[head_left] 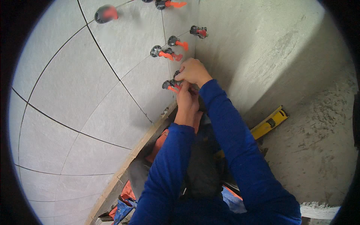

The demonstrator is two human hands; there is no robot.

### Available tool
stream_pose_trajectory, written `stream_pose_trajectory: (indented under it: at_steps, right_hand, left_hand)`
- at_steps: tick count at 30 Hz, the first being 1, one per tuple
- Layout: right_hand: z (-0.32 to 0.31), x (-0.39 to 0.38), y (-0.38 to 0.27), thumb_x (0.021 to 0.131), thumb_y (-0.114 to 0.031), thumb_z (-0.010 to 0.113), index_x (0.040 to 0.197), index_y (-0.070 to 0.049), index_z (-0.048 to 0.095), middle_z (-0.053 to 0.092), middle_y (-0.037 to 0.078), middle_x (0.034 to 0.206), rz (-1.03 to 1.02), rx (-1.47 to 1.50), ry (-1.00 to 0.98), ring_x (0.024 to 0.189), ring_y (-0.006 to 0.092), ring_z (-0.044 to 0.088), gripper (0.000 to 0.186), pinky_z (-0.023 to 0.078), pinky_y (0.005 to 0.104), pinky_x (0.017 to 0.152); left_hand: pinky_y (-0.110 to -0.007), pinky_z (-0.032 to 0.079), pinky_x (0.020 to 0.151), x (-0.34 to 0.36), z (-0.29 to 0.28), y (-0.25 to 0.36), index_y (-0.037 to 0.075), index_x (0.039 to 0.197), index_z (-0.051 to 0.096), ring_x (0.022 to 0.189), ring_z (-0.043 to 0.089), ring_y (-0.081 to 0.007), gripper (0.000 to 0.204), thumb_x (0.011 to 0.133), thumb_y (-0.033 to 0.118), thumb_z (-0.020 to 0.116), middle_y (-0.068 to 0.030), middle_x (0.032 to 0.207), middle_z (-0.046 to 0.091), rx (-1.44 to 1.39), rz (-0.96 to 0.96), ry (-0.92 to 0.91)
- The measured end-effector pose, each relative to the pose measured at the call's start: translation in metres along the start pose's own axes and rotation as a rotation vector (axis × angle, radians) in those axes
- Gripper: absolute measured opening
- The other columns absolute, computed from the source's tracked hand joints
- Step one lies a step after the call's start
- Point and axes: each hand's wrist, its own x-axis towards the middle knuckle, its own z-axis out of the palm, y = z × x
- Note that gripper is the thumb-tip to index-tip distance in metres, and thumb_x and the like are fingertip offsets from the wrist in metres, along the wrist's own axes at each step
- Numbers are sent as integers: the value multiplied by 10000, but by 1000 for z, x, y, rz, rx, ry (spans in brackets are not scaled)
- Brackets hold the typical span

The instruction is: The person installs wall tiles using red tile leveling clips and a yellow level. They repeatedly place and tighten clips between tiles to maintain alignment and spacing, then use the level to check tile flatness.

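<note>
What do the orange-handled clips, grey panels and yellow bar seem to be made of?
Clips: probably smooth plastic, judging by moulded shapes and bright colour. Grey panels: likely matte ceramic or stone tile, given their dull, gridded faces. Yellow bar: perhaps painted metal; smooth, even colour leaves plastic possible.

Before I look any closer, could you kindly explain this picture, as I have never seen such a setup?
There is no machine here, only a person's bare left hand and bare right hand, in long blue sleeves. The wide fisheye camera sits on that person's head, looking down, so straight edges bend near the rim. On the pale grey tiled surface are several round black knobs with orange-red handles. Both hands meet at the lower knobs; exactly what each grip holds is hidden. To the right is a yellow bar-shaped level, beside a rough grey surface.
</note>
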Motion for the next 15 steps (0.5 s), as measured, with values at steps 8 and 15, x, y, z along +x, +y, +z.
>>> stream_pose_trajectory:
  at_steps: [8, 15]
  right_hand:
    - [4, -16, 4, 834, -387, 740, 946, 49, 732, 723, 261, 938, 98, 173, 94, 897, 347, 731, 450, 570, 476, 737]
    - [23, -20, 17, 902, -428, 734, 847, 27, 711, 708, 142, 792, 336, 913, -124, 637, 243, 672, 459, 501, 377, 537]
  left_hand:
    - [-275, 445, 712, -8, -1, 10, 75, 1160, 604, 809, 532, -126, 197, 1008, 196, 635, 4, 929, 598, 41, -68, -23]
    - [-261, 404, 706, -101, -53, 31, 113, 1029, 639, 800, 523, -116, 158, 990, 261, 676, 30, 853, 566, 304, -205, 62]
